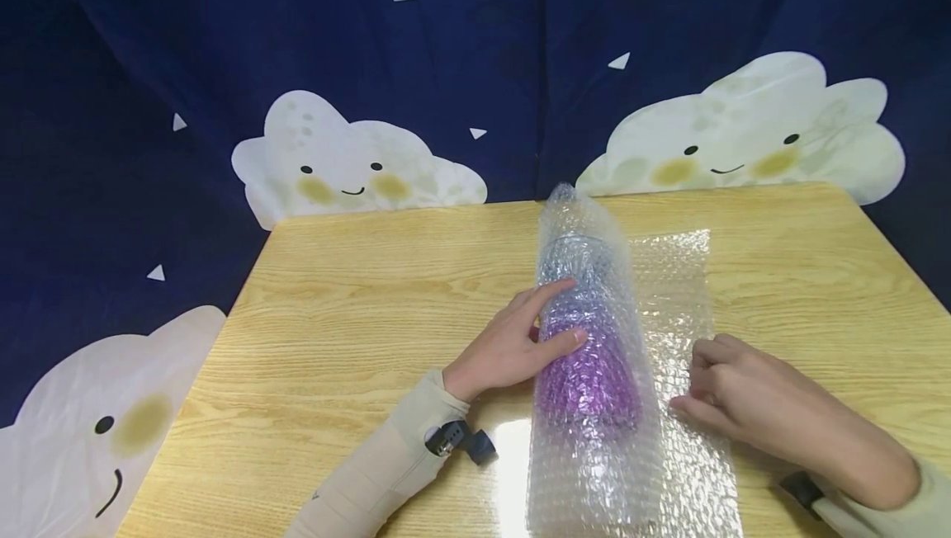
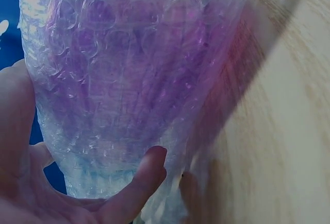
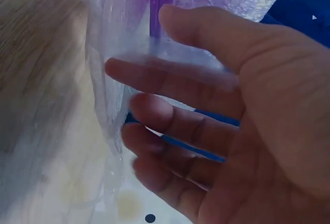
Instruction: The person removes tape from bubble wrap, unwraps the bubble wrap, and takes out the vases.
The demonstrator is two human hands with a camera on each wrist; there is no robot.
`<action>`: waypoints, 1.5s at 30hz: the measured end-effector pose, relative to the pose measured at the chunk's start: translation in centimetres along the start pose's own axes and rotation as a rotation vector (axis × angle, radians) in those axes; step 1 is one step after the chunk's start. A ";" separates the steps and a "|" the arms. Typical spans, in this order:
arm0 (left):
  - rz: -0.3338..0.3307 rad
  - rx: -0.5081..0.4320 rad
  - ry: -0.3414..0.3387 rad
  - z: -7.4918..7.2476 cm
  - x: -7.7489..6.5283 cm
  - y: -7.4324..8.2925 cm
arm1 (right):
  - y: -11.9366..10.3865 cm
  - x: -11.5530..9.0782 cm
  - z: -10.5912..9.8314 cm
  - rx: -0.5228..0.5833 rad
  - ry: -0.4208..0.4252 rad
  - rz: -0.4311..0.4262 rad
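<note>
A purple and pale blue object [image 1: 590, 381], rolled in clear bubble wrap [image 1: 594, 480], lies lengthwise on the table, its exact kind blurred by the layers. From its left side my left hand [image 1: 513, 348] holds the roll, thumb and index finger over the top. In the left wrist view the other fingertips [image 2: 154, 165] touch the lower side. My right hand [image 1: 750, 394] is over the loose flap [image 1: 676, 290] to the roll's right. The right wrist view shows its fingers loosely bent, thumb apart from them, with clear film across the index finger [image 3: 170, 80].
The wooden table [image 1: 334, 315] extends to both sides of the roll. A dark blue curtain [image 1: 416, 51] with smiling clouds and white triangles hangs along its back and left edges. The far end of the roll reaches the back edge. Both wrists carry dark straps.
</note>
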State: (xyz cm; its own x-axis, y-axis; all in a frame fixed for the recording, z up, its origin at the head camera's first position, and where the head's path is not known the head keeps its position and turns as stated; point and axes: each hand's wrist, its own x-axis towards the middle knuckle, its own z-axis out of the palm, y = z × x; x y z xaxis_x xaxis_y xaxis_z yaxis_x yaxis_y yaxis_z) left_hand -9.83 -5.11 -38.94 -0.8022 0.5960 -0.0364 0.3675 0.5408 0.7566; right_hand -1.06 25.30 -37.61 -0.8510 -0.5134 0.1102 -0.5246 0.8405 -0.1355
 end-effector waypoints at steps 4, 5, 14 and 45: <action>0.000 -0.004 -0.003 0.0 0.0 0.1 | 0.1 0.3 0.2 0.028 -0.013 -0.016; -0.001 -0.008 -0.004 0.0 0.1 0.1 | 0.1 0.3 0.3 0.033 -0.013 -0.026; -0.010 -0.008 -0.008 -0.1 0.1 0.5 | 0.6 1.2 0.5 0.091 -0.057 -0.002; -0.019 0.017 -0.026 -0.5 0.2 0.5 | 1.0 2.0 1.5 0.084 -0.008 -0.049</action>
State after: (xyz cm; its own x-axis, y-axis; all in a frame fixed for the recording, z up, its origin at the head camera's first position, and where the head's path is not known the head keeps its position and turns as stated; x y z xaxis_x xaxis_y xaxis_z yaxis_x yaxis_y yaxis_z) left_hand -10.04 -5.05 -38.23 -0.7965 0.6008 -0.0678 0.3604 0.5618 0.7446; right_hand -3.34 24.83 -38.99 -0.8241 -0.5553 0.1113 -0.5656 0.7969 -0.2119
